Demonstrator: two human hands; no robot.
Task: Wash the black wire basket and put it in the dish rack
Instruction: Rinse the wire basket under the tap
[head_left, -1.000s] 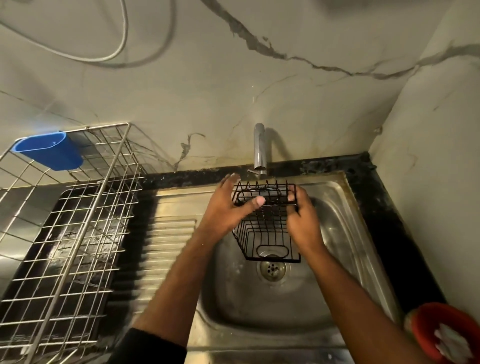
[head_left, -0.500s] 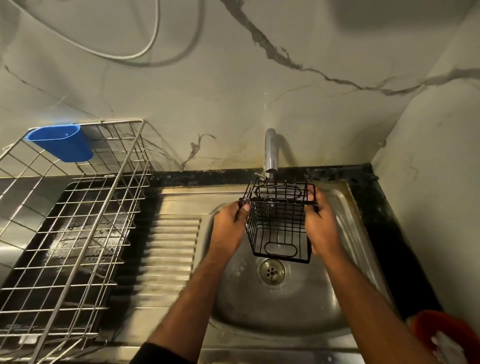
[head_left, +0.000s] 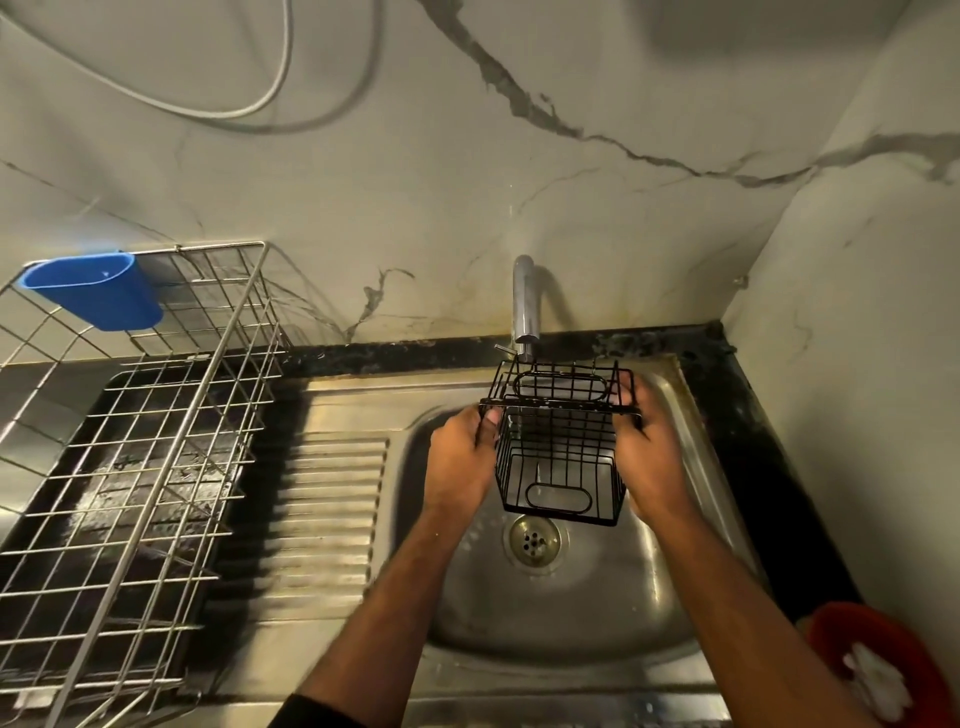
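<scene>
The black wire basket (head_left: 558, 457) hangs upright over the steel sink (head_left: 566, 613), right under the tap (head_left: 524, 306). A thin stream of water falls from the tap into it. My left hand (head_left: 462, 460) grips the basket's left rim and side. My right hand (head_left: 647, 457) holds its right side, fingers curled round the wires. The wire dish rack (head_left: 140, 447) stands on the counter at the left, with nothing visible inside it.
A blue plastic cup (head_left: 96, 296) hangs on the rack's back corner. The ribbed drainboard (head_left: 322, 504) lies between rack and sink. A red bowl (head_left: 883, 670) with something white sits at the bottom right. Marble walls close in behind and at right.
My left hand has gone from an open touch on the basket's side to a grip on its left rim. The basket has shifted slightly right under the tap.
</scene>
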